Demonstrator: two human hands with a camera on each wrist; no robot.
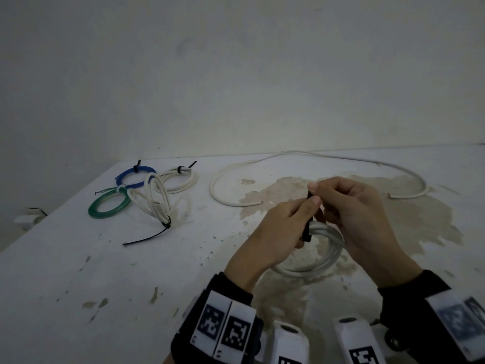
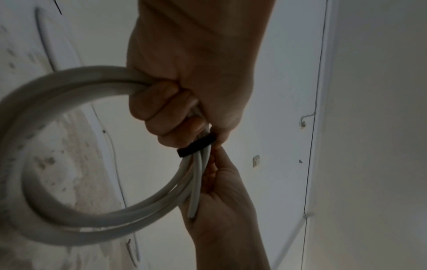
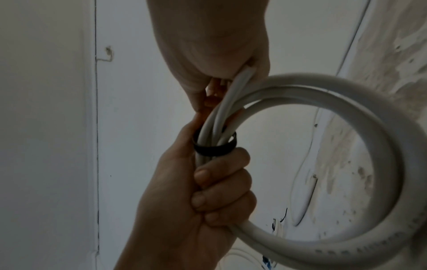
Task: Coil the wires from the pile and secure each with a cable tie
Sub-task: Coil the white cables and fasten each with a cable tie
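Note:
A white wire coil [image 1: 319,258] hangs under both hands above the stained table [image 1: 131,279]. My left hand [image 1: 301,206] grips the gathered strands, its fingers [image 2: 166,113] curled round them. A black cable tie [image 1: 306,231] loops round the coil [image 3: 346,127] just past that grip, seen as a band [image 2: 196,146] in the left wrist view and a slack ring [image 3: 215,146] in the right wrist view. My right hand [image 1: 322,195] pinches the tie's upper end beside the left thumb. One cut wire end [image 3: 245,73] lies against the right palm.
At the table's back left lie tied coils: blue [image 1: 135,177], green [image 1: 109,204] and two white bundles [image 1: 157,198], one with a long black tie tail [image 1: 147,239]. A long loose white wire [image 1: 296,152] curves along the back by the wall.

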